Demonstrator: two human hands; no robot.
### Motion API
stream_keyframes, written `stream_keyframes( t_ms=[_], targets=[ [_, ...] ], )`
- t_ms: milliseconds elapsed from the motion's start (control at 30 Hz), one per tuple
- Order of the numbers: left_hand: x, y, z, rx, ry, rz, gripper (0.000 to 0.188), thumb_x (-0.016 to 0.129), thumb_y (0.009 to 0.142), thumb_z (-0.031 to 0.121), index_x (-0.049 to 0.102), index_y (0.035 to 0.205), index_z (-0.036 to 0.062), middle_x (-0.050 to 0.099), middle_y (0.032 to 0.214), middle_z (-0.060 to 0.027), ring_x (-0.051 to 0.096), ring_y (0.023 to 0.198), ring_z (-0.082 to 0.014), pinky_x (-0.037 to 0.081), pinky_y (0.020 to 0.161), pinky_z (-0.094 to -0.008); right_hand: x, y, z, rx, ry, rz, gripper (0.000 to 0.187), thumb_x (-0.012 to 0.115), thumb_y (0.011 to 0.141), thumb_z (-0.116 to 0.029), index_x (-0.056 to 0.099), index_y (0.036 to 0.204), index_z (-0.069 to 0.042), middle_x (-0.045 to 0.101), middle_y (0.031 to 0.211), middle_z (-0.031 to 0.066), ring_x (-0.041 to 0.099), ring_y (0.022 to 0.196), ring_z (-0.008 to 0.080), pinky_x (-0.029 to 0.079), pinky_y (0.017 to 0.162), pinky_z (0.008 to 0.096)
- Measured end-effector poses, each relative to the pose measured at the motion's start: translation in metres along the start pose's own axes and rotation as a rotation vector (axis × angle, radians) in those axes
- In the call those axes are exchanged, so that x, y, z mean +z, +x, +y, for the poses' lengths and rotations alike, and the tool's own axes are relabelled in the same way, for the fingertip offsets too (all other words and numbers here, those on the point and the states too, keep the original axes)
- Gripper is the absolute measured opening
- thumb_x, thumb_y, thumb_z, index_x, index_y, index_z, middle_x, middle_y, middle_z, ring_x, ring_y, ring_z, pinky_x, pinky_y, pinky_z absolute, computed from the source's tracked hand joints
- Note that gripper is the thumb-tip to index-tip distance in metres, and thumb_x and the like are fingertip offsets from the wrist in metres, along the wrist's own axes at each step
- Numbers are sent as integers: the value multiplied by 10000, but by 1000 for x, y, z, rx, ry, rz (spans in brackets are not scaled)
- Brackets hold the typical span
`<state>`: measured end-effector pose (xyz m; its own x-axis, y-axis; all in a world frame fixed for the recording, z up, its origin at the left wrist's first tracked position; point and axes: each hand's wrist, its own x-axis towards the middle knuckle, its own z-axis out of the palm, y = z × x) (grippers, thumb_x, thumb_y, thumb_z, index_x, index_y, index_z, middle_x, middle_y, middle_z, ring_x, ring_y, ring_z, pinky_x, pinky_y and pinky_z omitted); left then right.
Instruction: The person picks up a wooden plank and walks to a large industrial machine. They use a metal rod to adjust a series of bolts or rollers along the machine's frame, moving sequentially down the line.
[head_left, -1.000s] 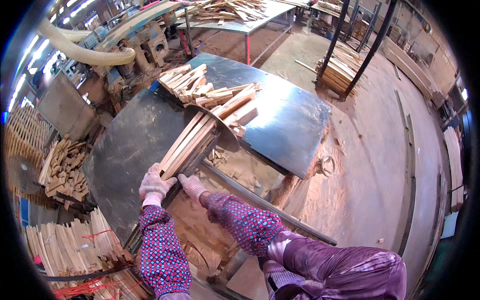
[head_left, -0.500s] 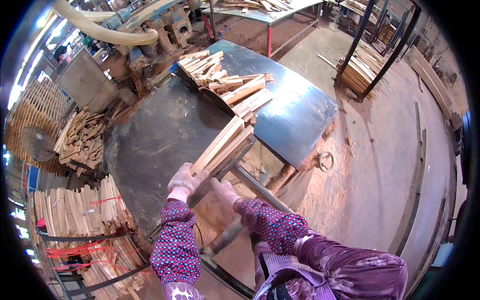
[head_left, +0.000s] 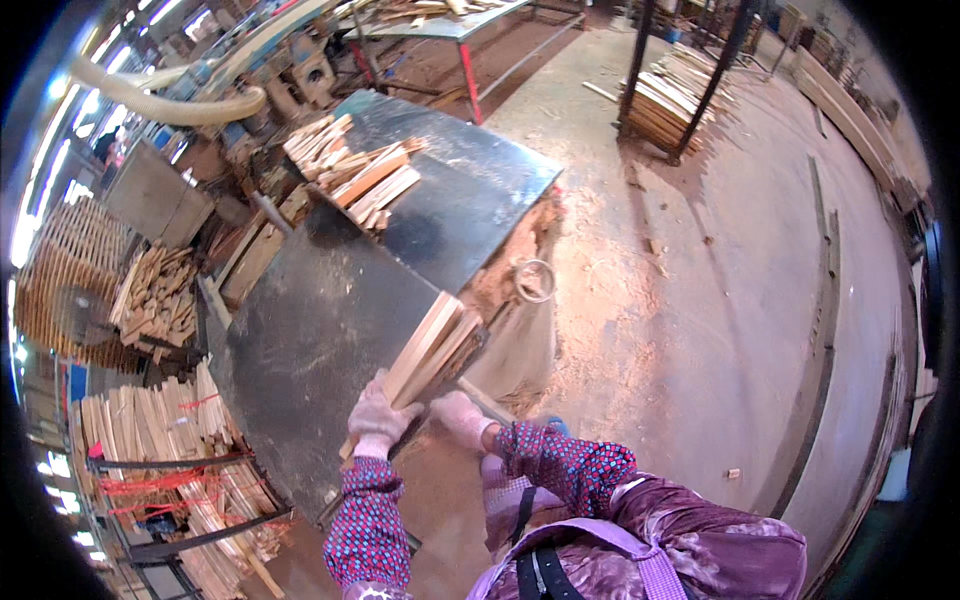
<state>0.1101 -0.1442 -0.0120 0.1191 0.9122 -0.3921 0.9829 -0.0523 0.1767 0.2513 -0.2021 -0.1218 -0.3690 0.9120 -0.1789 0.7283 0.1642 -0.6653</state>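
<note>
My left hand [head_left: 382, 412], in a pale dusty glove, is closed around the near end of a bundle of wood strips [head_left: 432, 348]. The strips lie side by side along the right edge of a dark flat table [head_left: 310, 320]. Just right of it, my gloved right hand [head_left: 462, 418] is closed below the table edge, beside a narrow bar [head_left: 486, 400]. What its fingers hold is hidden. Past the bundle's far end, a loose pile of cut wood pieces [head_left: 365, 175] rests on a bluish steel table [head_left: 465, 185], apart from the bundle.
Banded wood strips [head_left: 165, 430] stand in a rack at the left, with more short pieces [head_left: 158, 295] behind. A handwheel [head_left: 534, 281] projects below the steel table. Sawdust [head_left: 610, 330] covers the floor at the right. A metal-posted rack [head_left: 665, 105] holds stacked wood farther back.
The dark table and bundle have shifted back from the loose pile, opening a gap between them. Both hands have moved with them, and my view has swung right.
</note>
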Motion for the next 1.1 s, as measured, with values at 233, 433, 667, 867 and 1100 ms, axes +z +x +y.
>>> stream_keyframes(
  t_ms=[233, 433, 667, 867, 1100],
  targets=[
    [87, -55, 6, 177, -34, 107, 805, 830, 634, 485, 515, 1265, 99, 616, 1205, -149, 578, 1152, -336, 487, 962, -423, -8, -106, 40, -150, 126, -67, 247, 688, 765, -176, 636, 963, -38, 665, 957, 168, 645, 920, 369, 518, 820, 436],
    [84, -121, 62, 60, -56, 78, 723, 846, 590, 498, 572, 1149, 131, 655, 1059, -120, 627, 1036, -344, 525, 876, -436, -88, -219, 107, 247, 1071, -177, 355, 574, 923, -338, 663, 1053, -20, 677, 931, 114, 681, 841, 222, 564, 731, 387],
    [86, -132, 95, 16, -129, 12, 717, 875, 590, 361, 589, 1187, 85, 674, 1075, -139, 649, 1004, -340, 514, 888, -409, -157, -216, 264, 802, 1309, 250, 318, 566, 945, -323, 634, 1069, -38, 674, 936, 101, 645, 674, 221, 562, 624, 370],
    [56, -83, 191, -17, -342, 149, 725, 881, 594, 285, 580, 1199, 23, 678, 1046, -164, 670, 955, -302, 527, 850, -401, -261, -97, 372, 713, 1271, 394, 327, 603, 925, -350, 614, 986, -29, 648, 841, 64, 604, 608, 153, 512, 533, 305],
    [72, -8, 340, -318, -1090, 141, 670, 848, 677, 230, 551, 1202, -63, 664, 989, -126, 654, 838, -192, 548, 735, -310, -325, 112, 507, 497, 972, 550, 341, 576, 908, -365, 656, 854, -38, 598, 697, 9, 538, 559, 118, 430, 505, 272]
  ],
)
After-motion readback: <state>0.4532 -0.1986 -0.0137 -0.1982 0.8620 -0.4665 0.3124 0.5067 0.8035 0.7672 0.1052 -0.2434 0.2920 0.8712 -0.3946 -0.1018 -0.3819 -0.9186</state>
